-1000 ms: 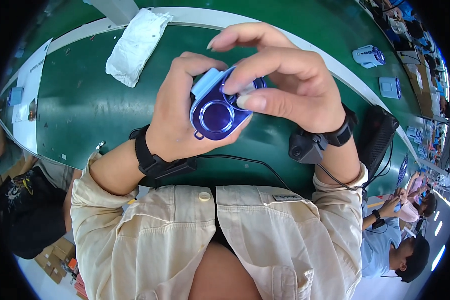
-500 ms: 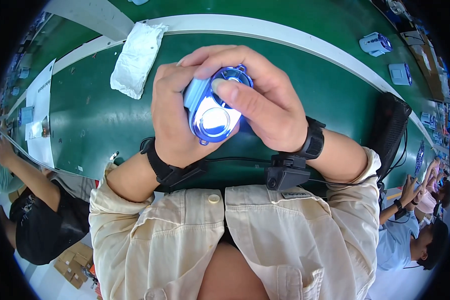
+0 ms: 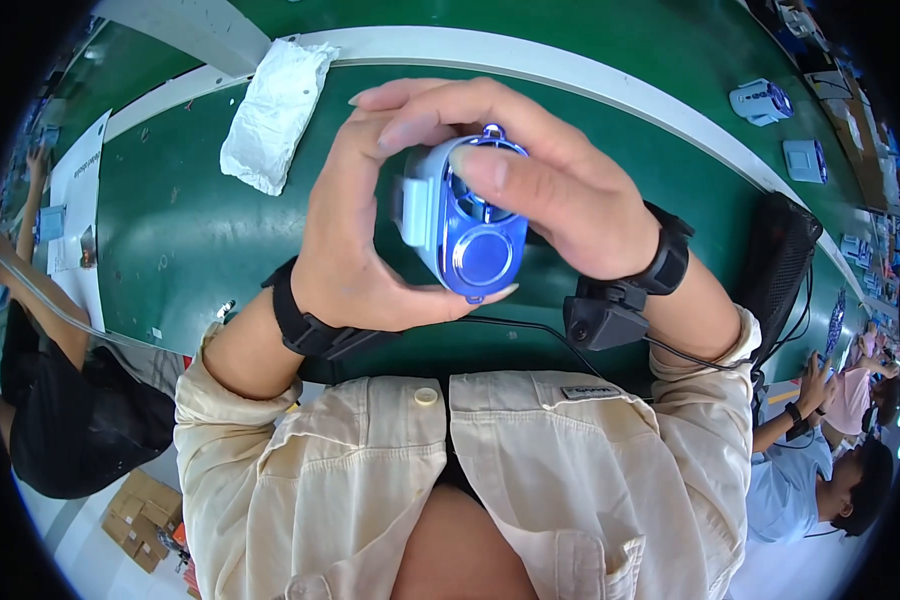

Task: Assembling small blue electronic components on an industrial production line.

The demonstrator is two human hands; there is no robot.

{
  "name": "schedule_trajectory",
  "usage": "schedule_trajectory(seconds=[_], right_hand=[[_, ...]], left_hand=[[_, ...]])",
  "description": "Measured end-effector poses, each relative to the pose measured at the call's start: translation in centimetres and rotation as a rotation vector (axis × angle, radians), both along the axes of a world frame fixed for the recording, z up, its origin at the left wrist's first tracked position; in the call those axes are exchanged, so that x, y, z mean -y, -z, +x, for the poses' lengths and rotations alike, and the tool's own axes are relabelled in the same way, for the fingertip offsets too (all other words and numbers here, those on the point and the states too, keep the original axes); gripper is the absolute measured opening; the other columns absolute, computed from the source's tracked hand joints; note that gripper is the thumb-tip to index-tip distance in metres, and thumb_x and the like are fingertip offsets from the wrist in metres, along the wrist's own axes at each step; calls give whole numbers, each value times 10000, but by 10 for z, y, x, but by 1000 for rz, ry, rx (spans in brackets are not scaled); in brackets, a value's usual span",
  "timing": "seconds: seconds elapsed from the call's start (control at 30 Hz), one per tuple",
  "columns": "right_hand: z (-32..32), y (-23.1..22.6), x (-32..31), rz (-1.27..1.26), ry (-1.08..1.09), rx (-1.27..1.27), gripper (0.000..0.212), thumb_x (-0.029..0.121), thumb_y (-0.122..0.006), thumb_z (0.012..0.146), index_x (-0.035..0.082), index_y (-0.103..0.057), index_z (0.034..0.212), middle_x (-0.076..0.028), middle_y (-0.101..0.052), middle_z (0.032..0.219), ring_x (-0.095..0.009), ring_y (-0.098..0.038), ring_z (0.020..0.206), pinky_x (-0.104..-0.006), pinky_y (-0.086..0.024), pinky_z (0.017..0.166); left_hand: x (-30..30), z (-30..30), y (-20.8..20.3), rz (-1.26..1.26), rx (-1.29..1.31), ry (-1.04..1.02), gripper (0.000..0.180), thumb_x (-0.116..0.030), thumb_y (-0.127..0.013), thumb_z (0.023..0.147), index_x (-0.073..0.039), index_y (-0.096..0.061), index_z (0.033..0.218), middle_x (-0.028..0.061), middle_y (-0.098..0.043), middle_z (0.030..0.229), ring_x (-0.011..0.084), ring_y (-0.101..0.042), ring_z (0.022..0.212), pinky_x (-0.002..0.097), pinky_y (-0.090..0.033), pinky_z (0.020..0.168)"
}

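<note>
Between my two hands is a light blue plastic device with a shiny blue-violet face, a round disc below a spoked opening, and a small loop at either end. My right hand grips its upper part, thumb lying across the spoked opening. My left hand curves loosely around the device's left side, its thumb along the lower end and its fingers near the top. A gap shows between that palm and the pale blue block jutting from the side. The device's far side is hidden.
A crumpled white bag lies on the green table at the far left. Similar blue devices stand beyond the pale rail at right. A black mesh case sits at the right edge. Other people work on both sides.
The device has shifted right and turned more upright, its face now less glaring. My left palm has drawn away from its side, opening a gap. My right hand has moved right with it.
</note>
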State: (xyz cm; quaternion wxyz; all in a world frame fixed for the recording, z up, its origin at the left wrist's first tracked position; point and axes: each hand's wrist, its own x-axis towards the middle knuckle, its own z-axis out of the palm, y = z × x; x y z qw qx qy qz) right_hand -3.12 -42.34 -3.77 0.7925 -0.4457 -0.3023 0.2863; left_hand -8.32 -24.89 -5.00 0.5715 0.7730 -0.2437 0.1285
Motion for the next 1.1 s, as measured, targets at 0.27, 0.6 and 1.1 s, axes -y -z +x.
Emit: schedule_trajectory(seconds=[0.27,0.6,1.1], right_hand=[[-5,4,-8,-163,172,639,371,233,-404,1018,-13,-517,1272,-237,-417,1427,-287,-468,1271,-370,-347,1063],[-6,2,-6,-9,-18,78,396,225,-425,1008,-24,-497,1308,-223,-412,1441,-276,-461,1284,-361,-349,1069],[3,3,1,-112,-117,20,570,157,-665,875,7,-428,1372,-212,-426,1435,-250,-454,1296,-353,-355,1072]], left_hand=[[-4,-2,4,200,97,-28,841,-245,-913,499,-41,-494,1199,167,-559,1163,349,-534,1021,426,-450,841],[0,4,-7,176,240,-91,803,-246,-915,492,-66,-514,1165,153,-560,1134,348,-525,1002,426,-443,825],[3,-6,16,77,-32,15,791,-245,-919,496,-85,-508,1152,109,-553,1099,327,-521,1001,410,-431,846]])
